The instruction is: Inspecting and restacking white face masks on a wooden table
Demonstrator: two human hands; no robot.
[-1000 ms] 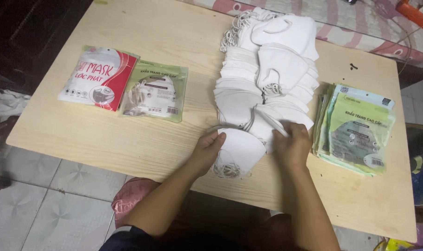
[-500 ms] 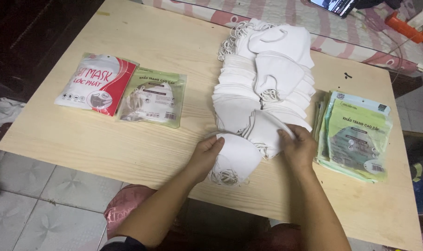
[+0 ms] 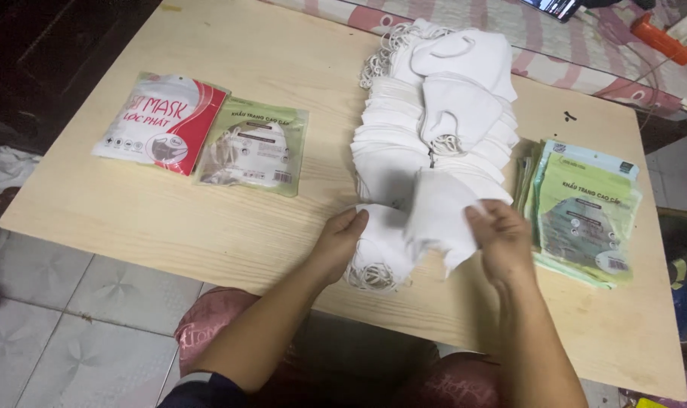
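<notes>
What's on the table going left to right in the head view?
Red mask packet → green mask packet → left hand → white mask pile → right hand → green packet stack.

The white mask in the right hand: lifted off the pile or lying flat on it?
Lifted. The white mask is held up by the right hand, its lower edge hanging above the pile of masks.

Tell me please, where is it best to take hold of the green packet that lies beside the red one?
Grip the green packet by its near bottom edge, coming from the near table side. It lies flat with that edge free, while the red packet crowds its left side.
</notes>
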